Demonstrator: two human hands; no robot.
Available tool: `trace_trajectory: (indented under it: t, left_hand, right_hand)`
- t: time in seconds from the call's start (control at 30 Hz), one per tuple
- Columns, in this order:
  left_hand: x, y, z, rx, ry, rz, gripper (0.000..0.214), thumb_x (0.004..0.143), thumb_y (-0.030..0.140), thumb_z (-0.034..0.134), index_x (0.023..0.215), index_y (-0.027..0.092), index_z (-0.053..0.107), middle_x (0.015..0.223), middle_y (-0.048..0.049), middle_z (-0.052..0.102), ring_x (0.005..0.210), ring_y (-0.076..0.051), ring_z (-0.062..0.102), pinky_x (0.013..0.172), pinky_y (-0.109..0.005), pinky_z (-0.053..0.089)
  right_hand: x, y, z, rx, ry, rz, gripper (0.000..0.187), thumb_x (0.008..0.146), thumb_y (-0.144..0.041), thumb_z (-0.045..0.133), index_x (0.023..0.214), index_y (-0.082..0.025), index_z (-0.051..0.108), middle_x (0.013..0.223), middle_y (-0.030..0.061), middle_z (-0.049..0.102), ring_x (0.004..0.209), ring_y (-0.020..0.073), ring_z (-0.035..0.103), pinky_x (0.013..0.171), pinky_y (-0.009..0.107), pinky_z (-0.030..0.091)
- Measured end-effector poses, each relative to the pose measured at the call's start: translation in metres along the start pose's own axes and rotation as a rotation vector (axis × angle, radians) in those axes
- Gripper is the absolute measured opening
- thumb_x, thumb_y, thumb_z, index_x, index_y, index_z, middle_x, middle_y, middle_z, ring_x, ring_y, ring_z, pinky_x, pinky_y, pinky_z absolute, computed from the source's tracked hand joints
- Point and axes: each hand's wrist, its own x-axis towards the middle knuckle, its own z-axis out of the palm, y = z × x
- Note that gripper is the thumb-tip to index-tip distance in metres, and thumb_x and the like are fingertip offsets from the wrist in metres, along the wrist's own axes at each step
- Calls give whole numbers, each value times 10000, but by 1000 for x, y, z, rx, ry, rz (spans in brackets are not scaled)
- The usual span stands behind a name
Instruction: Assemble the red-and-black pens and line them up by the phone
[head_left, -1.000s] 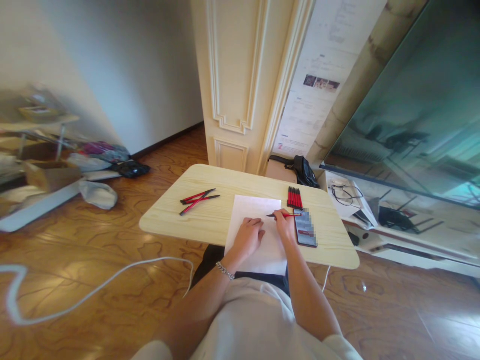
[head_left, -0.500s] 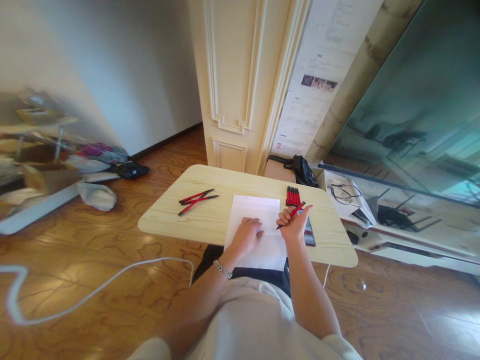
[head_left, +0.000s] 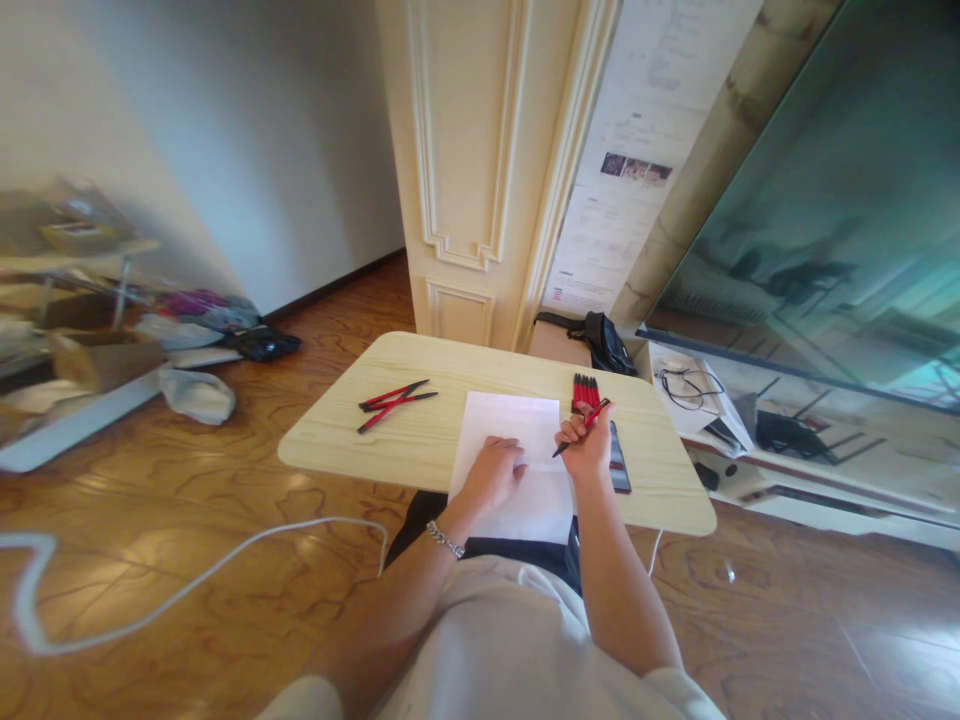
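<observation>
A white sheet of paper (head_left: 511, 420) lies on a small light wooden table (head_left: 420, 440) in front of me. My left hand (head_left: 491, 475) rests on the paper with its fingers curled, holding nothing I can see. My right hand (head_left: 583, 445) is raised a little above the paper's right edge and closed on a red and black pen (head_left: 581, 428), tip pointing down-left. Just beyond that hand lies a row of several red pens (head_left: 587, 391). A dark phone (head_left: 619, 465) lies to the right of the hand.
Three loose red pens (head_left: 394, 400) lie on the left part of the table. A cream door frame (head_left: 487, 170) and a black bag (head_left: 607, 345) stand behind it. A TV stand with cables (head_left: 750, 420) is at right; a white cable (head_left: 187, 580) crosses the wooden floor.
My right hand lifted the pen off the paper, turned it from lying flat to pointing down-left, and closed more tightly round it. My left hand has stayed on the paper.
</observation>
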Motion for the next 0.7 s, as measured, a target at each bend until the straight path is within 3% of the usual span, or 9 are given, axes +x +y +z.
trace_trajectory:
  t: [0.13, 0.3, 0.4, 0.5, 0.6, 0.7]
  left_hand:
    - [1, 4, -3, 1, 0, 19, 68, 771, 150, 599, 748, 178, 656, 920, -87, 674, 940, -238, 598, 902, -378, 416]
    - [-1, 14, -6, -149, 88, -37, 174, 824, 196, 554, 928, 199, 694, 987, -73, 695, 955, -223, 609, 913, -371, 422]
    - [-2, 21, -3, -376, 73, -149, 224, 843, 303, 545, 970, 210, 705, 985, -70, 706, 896, -214, 636, 839, -344, 467]
    - [-1, 29, -2, -687, 70, -262, 314, 828, 396, 561, 1034, 201, 694, 985, -79, 710, 844, -205, 648, 759, -319, 487]
    - [3, 35, -2, -993, 133, -394, 388, 798, 456, 587, 1062, 186, 678, 947, -87, 710, 784, -181, 641, 663, -278, 481]
    - [9, 38, -4, -1264, 271, -496, 374, 758, 465, 637, 983, 169, 684, 936, -91, 694, 748, -142, 627, 649, -246, 476]
  right_hand:
    - [3, -2, 5, 21, 14, -152, 279, 827, -522, 545, 946, -270, 548, 530, -91, 420, 444, 65, 435, 489, 200, 414]
    - [-2, 1, 5, -6, 57, -306, 154, 811, -314, 636, 851, -239, 507, 796, -36, 642, 742, 91, 621, 752, 274, 499]
    - [-12, 3, 9, -44, 58, -317, 150, 820, -316, 617, 871, -235, 501, 1019, 18, 668, 963, 145, 628, 884, 367, 475]
    - [-27, 10, 14, -70, 39, -273, 144, 826, -327, 601, 872, -237, 500, 1130, 36, 642, 1058, 179, 601, 916, 414, 457]
    - [-41, 20, 18, -126, 18, -216, 148, 824, -348, 594, 871, -238, 507, 1170, 41, 624, 1064, 183, 595, 893, 401, 464]
    - [-53, 30, 13, -274, 72, -193, 191, 780, -366, 640, 854, -227, 533, 1042, 34, 662, 895, 156, 634, 783, 330, 490]
